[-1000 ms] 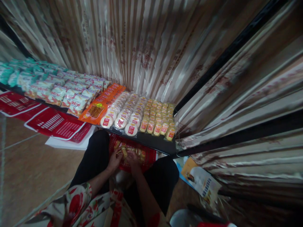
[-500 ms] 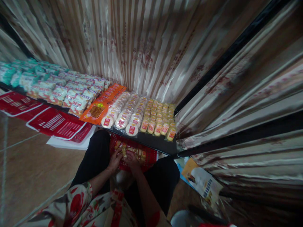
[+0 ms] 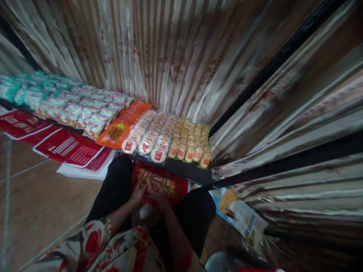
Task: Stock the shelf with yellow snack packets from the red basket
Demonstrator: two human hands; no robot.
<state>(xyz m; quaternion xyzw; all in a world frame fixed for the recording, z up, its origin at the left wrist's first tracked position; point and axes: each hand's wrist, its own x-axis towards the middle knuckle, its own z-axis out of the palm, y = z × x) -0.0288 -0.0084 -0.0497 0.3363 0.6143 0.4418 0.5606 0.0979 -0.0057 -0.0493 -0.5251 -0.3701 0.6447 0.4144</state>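
Observation:
Over a red plastic basket point(image 3: 181, 189) between my knees, my left hand point(image 3: 138, 192) and my right hand point(image 3: 158, 192) meet at one small yellow wrapped snack point(image 3: 149, 180). The fingers of both hands are closed on it, and the packet stands roughly upright between them. More yellow snack packets point(image 3: 169, 184) lie in the basket behind and to the right of my hands. My fingertips are small and dim here, so their exact hold is hard to make out.
Just beyond the basket runs a black shelf point(image 3: 195, 174) with rows of yellow packets point(image 3: 189, 155), round white crackers point(image 3: 158, 155), an orange bag point(image 3: 115, 133) and white snack bags point(image 3: 96, 124). Red baskets point(image 3: 70, 149) stand at left. A black pole point(image 3: 255, 79) and curtain point(image 3: 170, 49) stand behind.
My hands stay together over the basket with the yellow snack between them, shifting only slightly. The shelf goods look the same; the whole view has moved a little.

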